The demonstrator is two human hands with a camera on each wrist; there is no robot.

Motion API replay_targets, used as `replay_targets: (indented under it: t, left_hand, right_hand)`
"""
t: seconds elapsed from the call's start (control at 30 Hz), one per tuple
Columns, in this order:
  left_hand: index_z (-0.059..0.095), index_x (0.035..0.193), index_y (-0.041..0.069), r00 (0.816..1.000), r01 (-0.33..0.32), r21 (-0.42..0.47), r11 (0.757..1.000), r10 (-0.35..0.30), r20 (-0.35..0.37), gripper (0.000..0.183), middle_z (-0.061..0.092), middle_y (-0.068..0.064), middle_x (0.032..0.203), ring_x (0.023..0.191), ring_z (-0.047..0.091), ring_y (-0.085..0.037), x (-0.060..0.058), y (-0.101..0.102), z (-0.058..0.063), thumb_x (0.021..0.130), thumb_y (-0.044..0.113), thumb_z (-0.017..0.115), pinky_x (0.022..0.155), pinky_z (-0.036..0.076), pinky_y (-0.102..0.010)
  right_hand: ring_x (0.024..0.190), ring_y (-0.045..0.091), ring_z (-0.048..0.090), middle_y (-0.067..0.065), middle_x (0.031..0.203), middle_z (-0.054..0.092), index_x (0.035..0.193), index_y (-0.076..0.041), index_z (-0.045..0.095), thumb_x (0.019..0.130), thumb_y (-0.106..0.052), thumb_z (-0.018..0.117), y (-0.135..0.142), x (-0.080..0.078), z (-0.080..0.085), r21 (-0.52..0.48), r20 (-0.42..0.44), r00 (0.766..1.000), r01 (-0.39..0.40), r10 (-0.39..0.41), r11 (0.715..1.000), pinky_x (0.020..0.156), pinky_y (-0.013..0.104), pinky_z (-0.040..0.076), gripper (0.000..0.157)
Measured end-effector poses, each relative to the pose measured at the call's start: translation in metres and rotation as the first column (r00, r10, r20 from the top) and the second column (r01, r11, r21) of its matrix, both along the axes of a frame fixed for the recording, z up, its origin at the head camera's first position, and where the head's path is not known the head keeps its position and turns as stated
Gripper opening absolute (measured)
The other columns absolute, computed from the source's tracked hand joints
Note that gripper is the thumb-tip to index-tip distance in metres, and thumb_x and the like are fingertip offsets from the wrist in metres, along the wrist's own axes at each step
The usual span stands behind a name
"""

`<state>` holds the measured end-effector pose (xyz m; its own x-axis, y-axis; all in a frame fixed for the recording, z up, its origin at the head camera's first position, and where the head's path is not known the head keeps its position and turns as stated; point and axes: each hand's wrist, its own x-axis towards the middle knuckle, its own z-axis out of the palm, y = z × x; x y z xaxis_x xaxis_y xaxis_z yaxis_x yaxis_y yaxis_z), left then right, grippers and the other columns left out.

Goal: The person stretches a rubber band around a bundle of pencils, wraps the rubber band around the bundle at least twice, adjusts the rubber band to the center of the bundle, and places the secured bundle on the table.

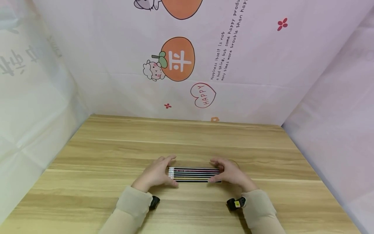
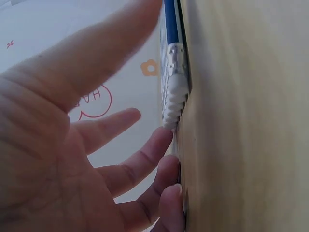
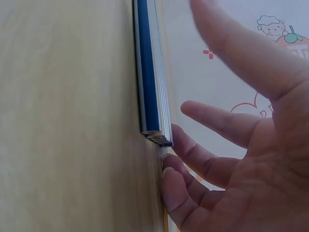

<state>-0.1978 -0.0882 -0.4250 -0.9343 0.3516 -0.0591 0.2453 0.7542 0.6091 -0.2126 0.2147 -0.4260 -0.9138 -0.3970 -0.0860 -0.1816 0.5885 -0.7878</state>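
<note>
A row of striped pencils (image 1: pixel 193 175) lies flat on the wooden table, side by side, running left to right. Their white eraser ends (image 2: pixel 177 86) in silver ferrules face the left hand (image 1: pixel 156 172). This hand arches around that end, thumb along the near side and fingers spread past the erasers. At the opposite end, the right hand (image 1: pixel 230 172) curves loosely around the flat unsharpened tips (image 3: pixel 157 137). Its thumb overlaps the row's near corner in the head view, while the right wrist view shows that thumb (image 3: pixel 241 53) raised apart from the pencils. Neither hand grips the row.
The wood-grain table (image 1: pixel 187 139) runs back to a printed white cloth wall (image 1: pixel 251 65), with cloth also on both sides. Black wrist cameras (image 1: pixel 233 204) sit under both wrists. A thin brownish loop (image 1: pixel 235 163) shows behind the right hand.
</note>
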Motion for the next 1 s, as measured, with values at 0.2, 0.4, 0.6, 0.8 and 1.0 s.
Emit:
replay_targets:
  t: [0.2,0.4,0.6,0.8,1.0]
  left_hand:
    - [0.050,0.132,0.018,1.000,0.013,-0.035,0.999,-0.014,-0.004,0.090,0.052,-0.005,0.121,0.108,0.048,-0.027,0.000,0.002,-0.001,0.055,0.044,0.086,0.094,0.044,-0.048]
    - [0.055,0.127,0.017,1.000,0.016,-0.035,0.999,-0.016,-0.012,0.080,0.053,-0.004,0.117,0.105,0.048,-0.025,-0.001,0.002,-0.002,0.057,0.040,0.086,0.093,0.044,-0.046]
    - [0.060,0.119,0.018,1.000,0.008,-0.042,0.999,-0.009,-0.013,0.070,0.054,-0.001,0.109,0.100,0.048,-0.023,-0.002,0.002,-0.003,0.058,0.039,0.086,0.089,0.045,-0.044]
    - [0.062,0.113,0.020,1.000,0.012,-0.053,0.999,-0.013,-0.020,0.061,0.054,0.002,0.103,0.096,0.048,-0.020,-0.001,0.003,-0.002,0.060,0.039,0.085,0.083,0.046,-0.041]
    - [0.063,0.111,0.019,1.000,0.018,-0.058,0.998,-0.020,-0.021,0.057,0.055,0.001,0.103,0.095,0.048,-0.020,-0.001,0.002,-0.001,0.062,0.038,0.085,0.084,0.046,-0.041]
  right_hand:
    - [0.098,0.026,0.047,0.015,0.120,0.052,0.127,-0.002,0.052,0.061,-0.025,0.087,-0.003,0.002,0.002,0.056,-0.023,1.000,-0.016,0.017,0.998,0.083,0.035,0.044,0.078]
    - [0.085,0.022,0.042,0.013,0.117,0.052,0.119,-0.005,0.059,0.057,-0.026,0.089,-0.008,0.006,0.005,0.182,-0.095,0.995,0.011,0.006,0.983,0.073,0.029,0.038,0.072]
    - [0.089,0.020,0.043,0.008,0.112,0.053,0.113,-0.009,0.063,0.057,-0.025,0.089,-0.011,0.007,0.005,0.256,-0.122,0.992,0.045,-0.014,0.966,0.077,0.031,0.040,0.064]
    - [0.090,0.020,0.044,0.004,0.105,0.052,0.108,-0.012,0.064,0.061,-0.024,0.087,-0.012,0.006,0.005,0.242,-0.106,0.994,0.057,-0.032,0.969,0.075,0.031,0.040,0.054]
    - [0.092,0.020,0.045,0.004,0.106,0.052,0.106,-0.013,0.065,0.062,-0.026,0.086,-0.012,0.006,0.003,0.237,-0.100,0.994,0.065,-0.042,0.969,0.077,0.034,0.042,0.050]
